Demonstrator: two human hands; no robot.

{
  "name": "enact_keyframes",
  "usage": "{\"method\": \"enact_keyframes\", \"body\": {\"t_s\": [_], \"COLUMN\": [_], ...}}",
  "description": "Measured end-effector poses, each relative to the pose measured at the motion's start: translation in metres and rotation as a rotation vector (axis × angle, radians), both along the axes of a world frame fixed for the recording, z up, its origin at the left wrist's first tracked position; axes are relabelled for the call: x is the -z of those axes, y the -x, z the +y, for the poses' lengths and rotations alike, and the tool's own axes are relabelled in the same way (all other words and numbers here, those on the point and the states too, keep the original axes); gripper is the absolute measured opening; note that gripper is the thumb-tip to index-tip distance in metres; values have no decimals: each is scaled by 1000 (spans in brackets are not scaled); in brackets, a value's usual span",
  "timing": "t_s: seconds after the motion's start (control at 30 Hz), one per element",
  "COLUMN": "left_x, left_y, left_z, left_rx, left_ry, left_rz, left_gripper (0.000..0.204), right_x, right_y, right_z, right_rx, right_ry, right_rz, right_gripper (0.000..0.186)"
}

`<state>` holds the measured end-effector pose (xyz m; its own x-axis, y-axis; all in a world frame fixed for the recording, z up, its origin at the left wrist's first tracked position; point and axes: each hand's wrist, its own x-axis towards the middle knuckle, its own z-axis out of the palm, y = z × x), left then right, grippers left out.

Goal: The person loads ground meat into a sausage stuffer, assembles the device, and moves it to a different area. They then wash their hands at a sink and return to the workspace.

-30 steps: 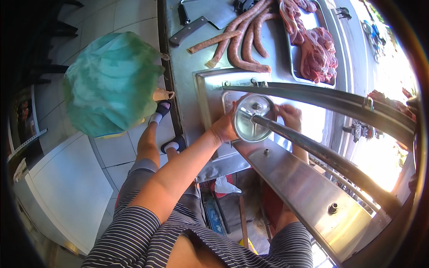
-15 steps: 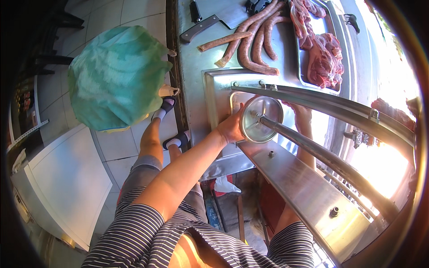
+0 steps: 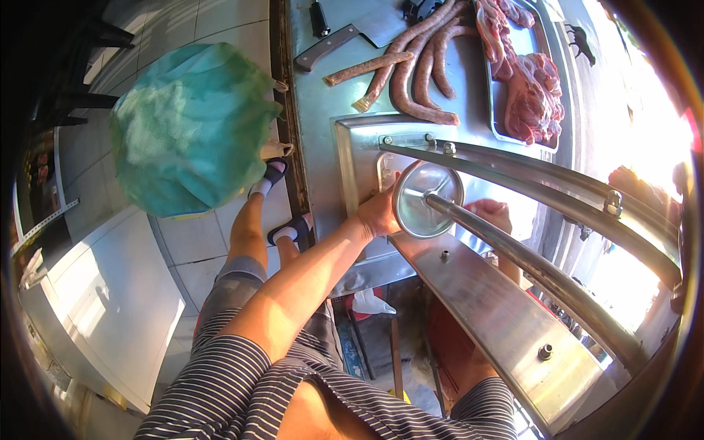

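Note:
A round metal plate (image 3: 429, 199) sits on the end of a long steel rod (image 3: 546, 271), part of a metal machine that looks like a sausage stuffer. My left hand (image 3: 378, 213) is against the plate's left side, and most of its fingers are hidden behind the rim. Just right of the plate, beyond the rod, is my right hand (image 3: 490, 211). Its fingers are curled together, and whatever they may hold cannot be made out. On the steel table (image 3: 319, 117) ahead lie several long raw sausages (image 3: 418, 70).
A metal tray (image 3: 499, 121) of raw meat (image 3: 534, 95) stands at the far right. A cleaver (image 3: 345, 40) lies left of the sausages. Two curved steel bars (image 3: 528, 165) and a flat metal beam (image 3: 499, 308) run rightward. A green cloth-covered round object (image 3: 194, 128) stands at left.
My right hand has drawn back from the plate's upper right edge, coming nearer and lower, with its fingers now curled. My left hand stays by the plate.

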<state>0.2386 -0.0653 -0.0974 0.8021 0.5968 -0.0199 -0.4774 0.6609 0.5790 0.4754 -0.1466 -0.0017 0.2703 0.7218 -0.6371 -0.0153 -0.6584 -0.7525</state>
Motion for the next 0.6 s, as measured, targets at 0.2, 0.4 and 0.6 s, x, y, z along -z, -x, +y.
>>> {"method": "enact_keyframes", "body": {"t_s": [0.2, 0.4, 0.6], "left_x": [7, 8, 1], "left_y": [-4, -1, -4], "left_z": [5, 4, 11], "left_rx": [253, 196, 191], "left_ry": [805, 429, 654], "left_rz": [-173, -56, -247], "left_gripper": [71, 70, 58], "right_x": [12, 32, 35], "right_y": [-9, 9, 17], "right_z": [29, 74, 78], "right_rx": [72, -47, -141], "right_ry": [-141, -319, -266], "right_rz": [-357, -342, -449], "right_gripper": [16, 16, 16]}}
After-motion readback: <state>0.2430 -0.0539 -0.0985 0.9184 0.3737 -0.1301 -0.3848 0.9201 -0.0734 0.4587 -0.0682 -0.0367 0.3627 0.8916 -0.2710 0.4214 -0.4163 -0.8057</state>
